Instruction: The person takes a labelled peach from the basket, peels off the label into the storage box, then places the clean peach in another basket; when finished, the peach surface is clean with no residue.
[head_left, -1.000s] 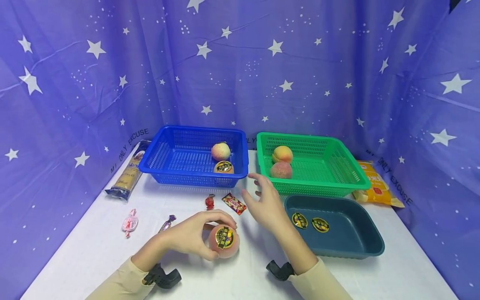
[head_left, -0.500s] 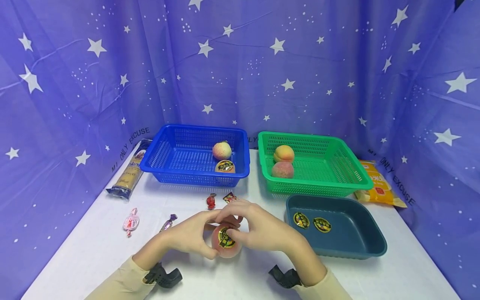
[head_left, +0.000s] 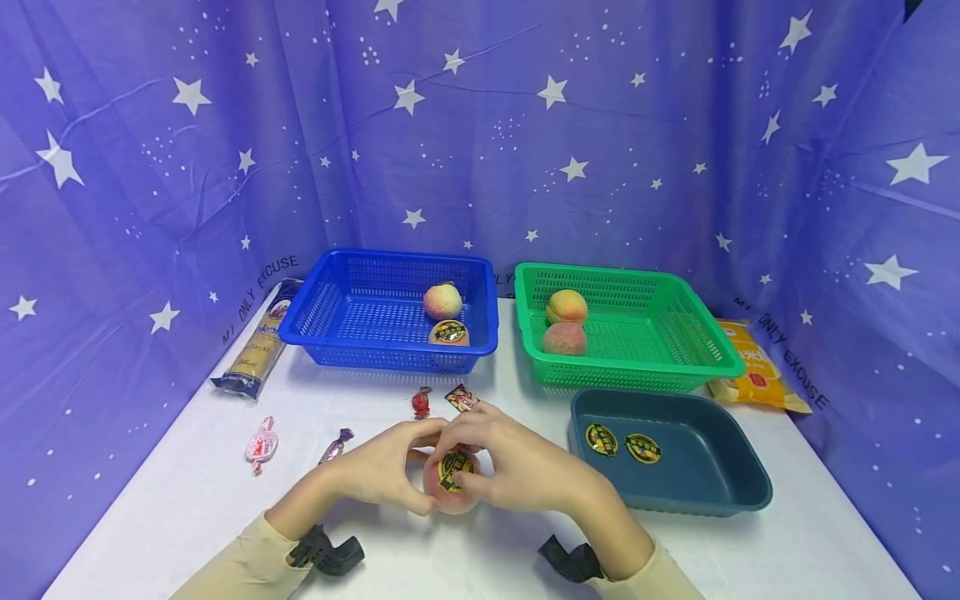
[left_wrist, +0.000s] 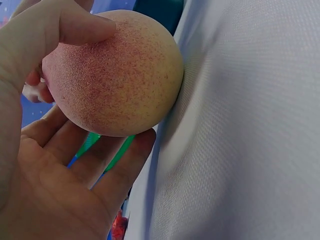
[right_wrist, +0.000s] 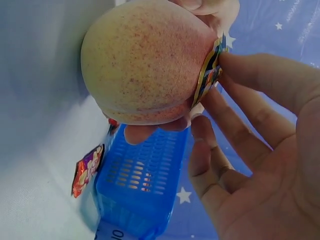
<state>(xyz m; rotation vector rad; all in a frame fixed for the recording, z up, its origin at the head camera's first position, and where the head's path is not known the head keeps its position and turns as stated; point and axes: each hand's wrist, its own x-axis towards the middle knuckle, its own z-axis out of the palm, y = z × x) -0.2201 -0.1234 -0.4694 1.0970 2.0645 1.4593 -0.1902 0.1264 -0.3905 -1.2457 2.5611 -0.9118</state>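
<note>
A pinkish-yellow peach sits on the white table near its front, held between the thumb and fingers of my left hand. On its top is a round black-and-gold sticker. My right hand reaches in from the right, thumb and fingertips at this sticker. In the right wrist view, the thumb presses the sticker's edge, which stands a little off the skin of the peach, and the fingers curl on the other side. The left wrist view shows the left thumb and fingers around the peach.
Behind are a blue basket and a green basket, each with two peaches. A dark teal tray at right has two stickers on it. Wrapped candies lie at left and middle. Packets flank the baskets.
My right hand has come from beside the green basket down to the peach, and its thumb and fingers have closed in on the sticker. The left hand keeps its hold.
</note>
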